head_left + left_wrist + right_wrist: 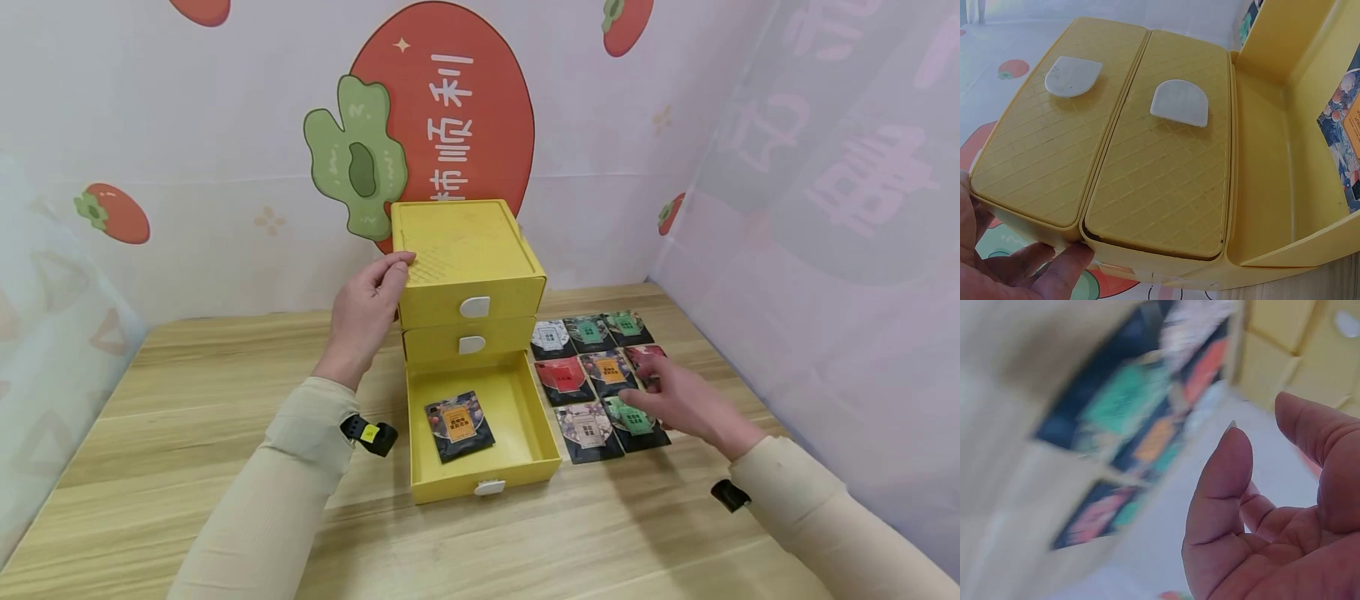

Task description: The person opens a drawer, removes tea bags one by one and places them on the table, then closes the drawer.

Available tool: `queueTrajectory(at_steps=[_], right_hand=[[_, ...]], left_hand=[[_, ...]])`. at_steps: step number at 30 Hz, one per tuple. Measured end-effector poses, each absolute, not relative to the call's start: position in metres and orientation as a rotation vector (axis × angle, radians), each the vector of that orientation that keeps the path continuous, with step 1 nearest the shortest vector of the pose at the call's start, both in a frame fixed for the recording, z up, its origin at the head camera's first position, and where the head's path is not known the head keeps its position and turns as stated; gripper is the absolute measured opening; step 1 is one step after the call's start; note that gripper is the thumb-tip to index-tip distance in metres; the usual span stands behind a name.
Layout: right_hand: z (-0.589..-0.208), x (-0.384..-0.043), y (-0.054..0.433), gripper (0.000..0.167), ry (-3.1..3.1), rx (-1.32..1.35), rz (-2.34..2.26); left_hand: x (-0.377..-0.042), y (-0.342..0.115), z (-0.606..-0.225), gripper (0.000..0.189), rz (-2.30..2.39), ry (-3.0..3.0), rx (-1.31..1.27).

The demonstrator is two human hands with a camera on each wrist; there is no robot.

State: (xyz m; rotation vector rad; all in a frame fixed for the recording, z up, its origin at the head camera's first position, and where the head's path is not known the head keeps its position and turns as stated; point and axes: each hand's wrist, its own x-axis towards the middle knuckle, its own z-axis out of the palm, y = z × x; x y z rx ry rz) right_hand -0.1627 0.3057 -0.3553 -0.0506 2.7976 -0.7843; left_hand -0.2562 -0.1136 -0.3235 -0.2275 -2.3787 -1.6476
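Note:
My left hand (365, 312) rests at the upper left edge of a yellow drawer cabinet (468, 237). In the left wrist view, its fingers (1067, 265) touch the cabinet's side beside the upper two drawers, which are closed. The bottom drawer (517, 433) is pulled out. Inside it lies a dark square packet (459, 423) with an orange label. My right hand (686, 404) hovers over the packets on the right, near a green-labelled packet (636, 423) and a red one (645, 357) that it partly covers. Thumb and fingers are apart with nothing between them in the right wrist view.
Several packets lie in rows right of the cabinet, including a white-labelled one (551, 337), a red one (564, 379), an orange one (607, 371) and a pale pink one (588, 429). The wooden table (225, 367) meets a printed cloth backdrop (225, 150) behind and at right.

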Motion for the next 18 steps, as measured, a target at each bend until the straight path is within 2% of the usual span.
queueTrajectory(at_steps=[9,16,18], right_hand=[[-0.319,-0.175,0.236,0.052,2.839,-0.246,-0.713],[-0.312,-0.188,0.181,0.04,2.788,-0.413,-0.665],[-0.312,-0.191,0.169,0.03,2.755,-0.456,-0.652]], left_hand=[[-0.255,-0.115,-0.323,0.049,-1.649,-2.389,-0.224],[-0.254,-0.114,-0.323,0.048,-1.666,-2.392,-0.212],[-0.254,-0.114,-0.322,0.047,-1.672,-2.388,-0.211]])
